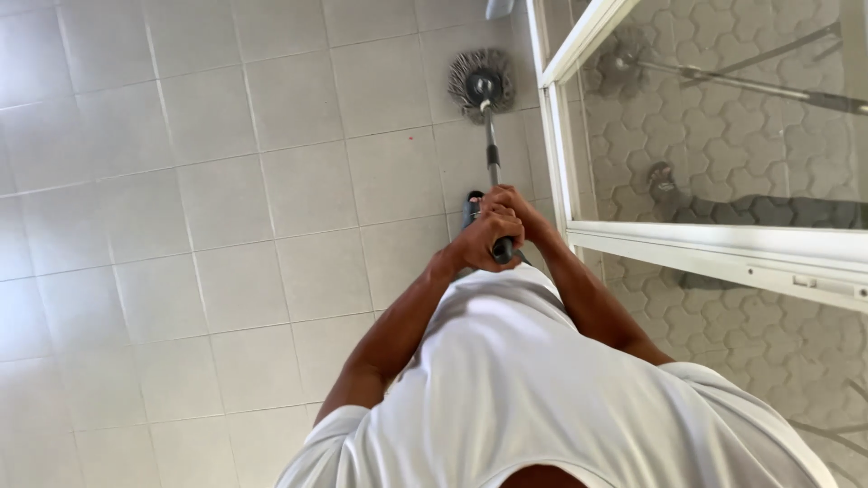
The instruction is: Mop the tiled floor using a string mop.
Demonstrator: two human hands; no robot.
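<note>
A mop with a grey metal handle (491,149) and a round grey stringy head (481,83) rests on the pale tiled floor (226,208) in front of me. Both my hands grip the top of the handle. My left hand (486,242) wraps the black grip end. My right hand (512,204) closes on the handle just above it, touching the left. The mop head lies flat on the tiles beside the shower frame. My white shirt fills the lower part of the head view.
A white-framed glass shower screen (714,244) stands at the right, with a hexagon-tiled shower floor (723,126) behind it showing reflections. A small dark foot-shaped thing (473,201) lies under my hands. Square floor tiles stretch to the left.
</note>
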